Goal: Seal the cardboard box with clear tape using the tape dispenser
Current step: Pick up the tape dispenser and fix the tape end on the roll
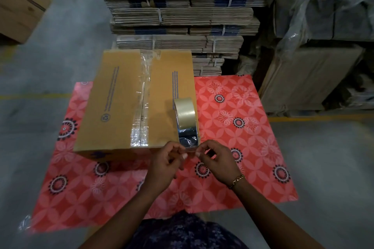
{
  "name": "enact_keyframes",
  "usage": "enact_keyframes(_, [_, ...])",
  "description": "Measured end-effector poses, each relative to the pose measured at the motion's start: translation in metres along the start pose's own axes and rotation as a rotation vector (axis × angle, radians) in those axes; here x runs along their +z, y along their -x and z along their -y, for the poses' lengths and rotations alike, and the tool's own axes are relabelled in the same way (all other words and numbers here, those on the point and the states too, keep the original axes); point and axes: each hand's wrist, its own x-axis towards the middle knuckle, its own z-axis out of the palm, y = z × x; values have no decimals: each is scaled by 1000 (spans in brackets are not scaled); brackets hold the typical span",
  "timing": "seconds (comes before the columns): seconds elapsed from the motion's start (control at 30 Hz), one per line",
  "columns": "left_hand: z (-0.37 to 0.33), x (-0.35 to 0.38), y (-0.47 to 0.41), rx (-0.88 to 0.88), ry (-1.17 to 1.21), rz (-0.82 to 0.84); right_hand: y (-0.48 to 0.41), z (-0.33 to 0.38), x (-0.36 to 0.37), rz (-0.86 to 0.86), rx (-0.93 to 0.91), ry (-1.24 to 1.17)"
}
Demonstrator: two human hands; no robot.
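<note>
A closed brown cardboard box point(119, 103) lies on a red flowered sheet point(242, 127). Clear tape point(141, 103) runs along its centre seam from the far edge to the near edge. A roll of clear tape point(185, 111) stands on edge on the box's right side, and a strip drawn from it reaches the near right corner. My left hand point(168, 166) and my right hand point(217, 161) pinch the free end of that strip between thumb and fingers, just off the box's near edge. No dispenser frame is visible around the roll.
Tall stacks of bundled flat cartons point(182, 10) stand right behind the box. Plastic-wrapped goods point(323, 16) fill the right side. Another cardboard box point(18, 8) sits at the far left on the grey floor.
</note>
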Motion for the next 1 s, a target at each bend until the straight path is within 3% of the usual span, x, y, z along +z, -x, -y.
enact_keyframes(0.33, [0, -2, -5, -103, 50, -48, -6, 5, -9, 95, 88, -58])
enact_keyframes(0.67, [-15, 10, -12, -364, 255, -139, -19, 12, -12, 130, 242, -178])
enact_keyframes(1.0, [-19, 17, -13, -428, 306, -194, -29, 12, -12, 174, 346, -82])
